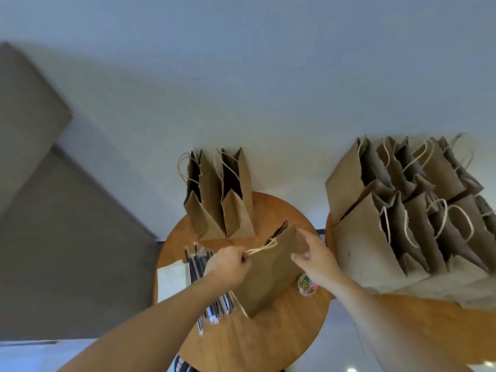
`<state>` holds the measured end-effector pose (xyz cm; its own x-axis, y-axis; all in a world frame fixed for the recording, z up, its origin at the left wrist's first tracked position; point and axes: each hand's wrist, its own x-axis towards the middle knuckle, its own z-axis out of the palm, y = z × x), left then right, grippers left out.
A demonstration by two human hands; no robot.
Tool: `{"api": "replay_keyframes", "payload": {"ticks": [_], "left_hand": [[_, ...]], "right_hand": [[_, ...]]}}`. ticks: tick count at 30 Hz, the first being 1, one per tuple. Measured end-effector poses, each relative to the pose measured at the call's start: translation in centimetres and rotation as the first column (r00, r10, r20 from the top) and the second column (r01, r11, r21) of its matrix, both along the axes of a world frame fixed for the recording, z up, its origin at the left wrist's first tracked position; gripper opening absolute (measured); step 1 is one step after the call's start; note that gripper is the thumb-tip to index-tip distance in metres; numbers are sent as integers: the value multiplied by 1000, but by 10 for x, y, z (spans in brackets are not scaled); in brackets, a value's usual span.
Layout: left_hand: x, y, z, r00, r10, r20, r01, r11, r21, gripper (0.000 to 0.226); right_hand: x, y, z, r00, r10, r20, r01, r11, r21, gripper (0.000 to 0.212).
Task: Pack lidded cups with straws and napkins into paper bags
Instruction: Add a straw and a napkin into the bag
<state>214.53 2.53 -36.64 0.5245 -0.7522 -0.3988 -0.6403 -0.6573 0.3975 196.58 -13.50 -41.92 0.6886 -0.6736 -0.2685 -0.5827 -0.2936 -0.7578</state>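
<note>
Looking down through the head camera, a round table [268, 342] of brown wood fills the lower middle. Above the table's centre a flat paper bag [271, 277] is held tilted, its mouth toward the table's far edge. The left hand [228, 267] has its fingers curled tight round the bag's twine handle [261, 248]. The right hand [314, 257], slightly blurred, pinches the bag's right edge between thumb and fingers.

At the table's far edge two open bags [220, 208] stand upright side by side. On the table's left side lie wrapped straws [197, 264], partly under the left forearm, with a stack of white napkins [171, 280] just beside them at the table's left rim. Near the table's right rim sits a small clear tub of coloured clips [307, 284]. Right of the table, a crowd of open bags [402, 216] stands on a second table [434, 326].
</note>
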Motion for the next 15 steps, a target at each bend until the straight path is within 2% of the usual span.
{"api": "replay_keyframes", "payload": {"ticks": [2, 5, 7, 9, 15], "left_hand": [[-2, 1, -4, 999, 46, -19, -46, 999, 1, 23], [-8, 1, -10, 990, 125, -58, -128, 991, -49, 12], [-13, -1, -13, 983, 166, -79, -175, 978, -117, 4], [-18, -3, -16, 974, 212, -75, -222, 960, -172, 7], [-23, 1, -31, 949, 296, -111, -314, 923, -222, 22]], "right_hand": [[-6, -6, -12, 998, -59, -35, 59, 998, -4, 55], [-27, -16, -38, 969, -86, -233, 48, 985, -167, 34], [-40, -20, -58, 929, -39, -367, -43, 977, -211, 26], [-47, -22, -76, 873, 41, -486, -154, 968, -196, 24], [-41, -22, -112, 743, 193, -641, -380, 910, -167, 25]]}}
